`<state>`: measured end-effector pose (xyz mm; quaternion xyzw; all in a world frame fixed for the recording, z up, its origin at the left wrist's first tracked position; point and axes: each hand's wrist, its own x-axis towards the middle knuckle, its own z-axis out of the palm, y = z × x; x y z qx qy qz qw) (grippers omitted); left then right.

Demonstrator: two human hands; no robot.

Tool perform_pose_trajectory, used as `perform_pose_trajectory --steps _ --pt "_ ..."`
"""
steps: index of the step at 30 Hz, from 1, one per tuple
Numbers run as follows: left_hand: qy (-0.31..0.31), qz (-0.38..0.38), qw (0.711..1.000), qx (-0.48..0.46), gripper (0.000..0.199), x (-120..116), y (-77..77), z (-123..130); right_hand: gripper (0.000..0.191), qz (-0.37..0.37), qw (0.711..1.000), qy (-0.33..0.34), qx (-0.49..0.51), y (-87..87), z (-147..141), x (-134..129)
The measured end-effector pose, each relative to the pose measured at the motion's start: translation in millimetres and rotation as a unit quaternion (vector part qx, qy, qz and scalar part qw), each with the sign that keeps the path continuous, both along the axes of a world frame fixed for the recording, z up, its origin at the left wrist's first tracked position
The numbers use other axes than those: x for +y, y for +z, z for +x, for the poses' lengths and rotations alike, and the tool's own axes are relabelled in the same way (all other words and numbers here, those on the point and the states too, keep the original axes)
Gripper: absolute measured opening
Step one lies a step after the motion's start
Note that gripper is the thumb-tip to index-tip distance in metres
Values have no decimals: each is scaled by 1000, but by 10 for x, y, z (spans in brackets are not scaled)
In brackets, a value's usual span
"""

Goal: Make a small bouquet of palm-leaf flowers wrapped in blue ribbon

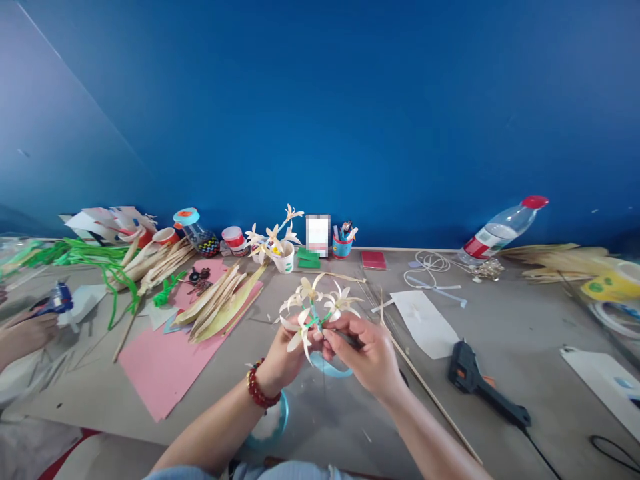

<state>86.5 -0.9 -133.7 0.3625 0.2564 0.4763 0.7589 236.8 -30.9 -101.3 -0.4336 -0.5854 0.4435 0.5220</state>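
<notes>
My left hand [284, 359] and my right hand [369, 352] meet in front of me, fingers closed around a small bunch of cream-coloured handmade flowers [301, 330]. Narrow pointed petals spread out above my fingertips. Green wrapping shows where the stems come together, and a thin wire hangs below. My right thumb and fingers pinch the stem junction, while the left fingers grip it from the other side. Beneath the hands lies a light blue ring-shaped object [332, 369], partly covered. Another blue-rimmed round item [284, 413] sits by my left forearm.
A black glue gun [487, 387] rests at right beside white paper [425, 323]. Dried husks [220, 303] lie on pink paper [160, 360]. A cup of similar flowers [286, 260] and a tilted bottle [500, 233] stand near the wall. At far left, another person's hand [37, 333] holds a blue glue gun [57, 300].
</notes>
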Motion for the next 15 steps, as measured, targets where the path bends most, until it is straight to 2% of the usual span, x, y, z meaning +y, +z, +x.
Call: perform_pose_trajectory --steps 4,9,15 --pt "-1 -3 1000 -11 28 3 -49 -3 10 20 999 -21 -13 -15 -18 -32" --pt "15 -12 1000 -13 30 -3 -91 5 9 34 996 -44 -68 0 -23 -100" --pt "14 -9 1000 -12 30 -31 -124 -5 12 87 983 -52 -150 58 -16 -186"
